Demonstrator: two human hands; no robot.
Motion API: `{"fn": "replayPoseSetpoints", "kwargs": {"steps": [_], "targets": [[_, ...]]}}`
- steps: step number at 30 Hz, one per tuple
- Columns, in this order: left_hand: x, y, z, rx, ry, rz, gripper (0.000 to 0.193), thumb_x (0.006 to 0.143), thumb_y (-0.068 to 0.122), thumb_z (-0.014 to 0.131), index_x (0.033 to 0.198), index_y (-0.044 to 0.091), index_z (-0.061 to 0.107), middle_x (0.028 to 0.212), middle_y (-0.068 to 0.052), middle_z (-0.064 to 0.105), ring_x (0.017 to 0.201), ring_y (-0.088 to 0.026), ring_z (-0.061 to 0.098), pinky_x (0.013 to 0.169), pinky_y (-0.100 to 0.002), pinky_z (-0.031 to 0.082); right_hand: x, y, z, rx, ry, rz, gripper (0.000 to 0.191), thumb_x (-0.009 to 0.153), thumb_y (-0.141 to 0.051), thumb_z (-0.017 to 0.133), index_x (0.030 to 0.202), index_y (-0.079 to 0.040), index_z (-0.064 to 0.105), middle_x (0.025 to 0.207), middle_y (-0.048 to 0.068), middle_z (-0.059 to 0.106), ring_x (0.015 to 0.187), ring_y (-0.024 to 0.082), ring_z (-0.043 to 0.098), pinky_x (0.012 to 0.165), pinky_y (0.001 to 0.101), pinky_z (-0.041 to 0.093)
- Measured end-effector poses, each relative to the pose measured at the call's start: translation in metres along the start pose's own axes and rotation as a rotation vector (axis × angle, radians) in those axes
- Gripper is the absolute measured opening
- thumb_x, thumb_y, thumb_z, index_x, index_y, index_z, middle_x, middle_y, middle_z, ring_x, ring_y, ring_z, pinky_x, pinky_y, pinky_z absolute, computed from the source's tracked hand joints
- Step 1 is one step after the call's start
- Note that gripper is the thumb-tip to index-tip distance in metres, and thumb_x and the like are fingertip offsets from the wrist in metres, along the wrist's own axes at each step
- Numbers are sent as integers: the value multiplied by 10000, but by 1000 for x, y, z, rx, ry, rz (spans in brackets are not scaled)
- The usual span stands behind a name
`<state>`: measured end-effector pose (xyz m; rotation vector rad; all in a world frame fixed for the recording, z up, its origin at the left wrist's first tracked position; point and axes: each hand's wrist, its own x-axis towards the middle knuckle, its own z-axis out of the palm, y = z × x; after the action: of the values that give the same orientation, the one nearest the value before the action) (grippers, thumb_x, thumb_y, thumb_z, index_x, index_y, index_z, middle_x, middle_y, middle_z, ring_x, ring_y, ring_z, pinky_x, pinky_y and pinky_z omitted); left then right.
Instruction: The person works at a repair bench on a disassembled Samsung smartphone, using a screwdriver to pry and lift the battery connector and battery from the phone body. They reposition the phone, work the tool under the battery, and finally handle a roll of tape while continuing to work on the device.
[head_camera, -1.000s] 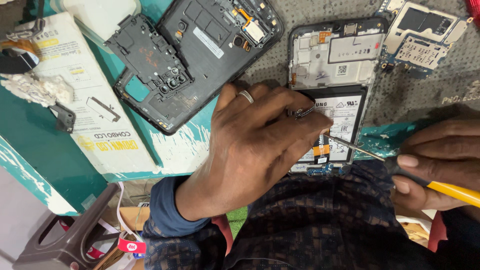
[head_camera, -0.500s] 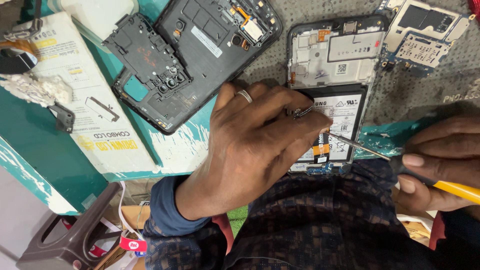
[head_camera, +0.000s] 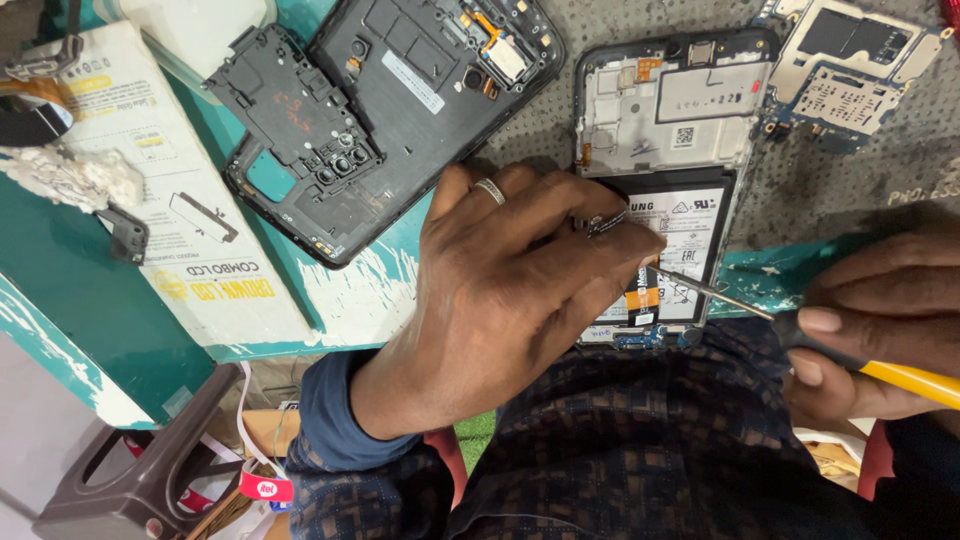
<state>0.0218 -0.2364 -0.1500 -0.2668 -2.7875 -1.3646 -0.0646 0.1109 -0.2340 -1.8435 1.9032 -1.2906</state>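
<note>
An opened phone (head_camera: 668, 110) lies on the grey mat, its white inner frame and black battery (head_camera: 690, 235) exposed. My left hand (head_camera: 500, 290), with a ring on one finger, rests on the phone's lower left and pinches a small flex strip (head_camera: 607, 223) over the battery. My right hand (head_camera: 880, 320) grips a yellow-handled screwdriver (head_camera: 905, 380). Its thin metal shaft (head_camera: 715, 292) reaches left, and the tip touches the battery near my left fingertips.
A black phone back cover (head_camera: 430, 70) and a black inner frame (head_camera: 290, 130) lie at the upper left. A circuit board (head_camera: 845, 80) sits at the upper right. A white printed box (head_camera: 180, 210) lies on the teal table edge. A dark stool (head_camera: 140, 470) stands below.
My right hand has shifted slightly with the screwdriver; its tip stays at the battery. My left hand holds its place on the phone.
</note>
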Motion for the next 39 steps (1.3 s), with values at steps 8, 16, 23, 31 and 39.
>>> {"fn": "replayPoseSetpoints", "kwargs": {"steps": [8,16,23,31,39], "targets": [[3,3,1,13,5,-5,170,939,193,813,1103,182,774,1055,45,682,820,-141,563,827,-387,331,3,-2,-3,-4,-78,31,327,807,-297,813,1009,-63,708,793,105,718,753,233,734,659,366,636],[1,2,0,8,-15,-15,172,932,204,804,1100,182,780,1052,31,683,829,-150,559,821,-389,325,-5,-3,-1,-8,-11,43,309,779,-245,802,977,-57,658,792,82,696,742,207,705,652,367,629],[0,1,2,5,-6,-11,166,942,214,803,1104,187,780,1063,36,683,819,-141,542,822,-389,318,-28,-3,2,2,35,42,398,805,-322,839,1022,-68,620,830,49,663,750,188,683,644,311,611],[0,1,2,-24,-12,-14,194,934,181,815,1125,177,776,1067,34,684,831,-149,555,824,-390,323,-58,-11,0,163,91,206,505,810,-272,712,1230,-87,502,843,36,640,785,134,681,666,306,609],[5,10,-4,-40,28,19,256,926,165,818,1154,67,759,1134,-64,696,911,-200,616,799,-381,389,-59,-41,11,155,429,493,244,925,-324,590,1113,-169,576,844,12,615,794,149,650,658,286,594]]}}
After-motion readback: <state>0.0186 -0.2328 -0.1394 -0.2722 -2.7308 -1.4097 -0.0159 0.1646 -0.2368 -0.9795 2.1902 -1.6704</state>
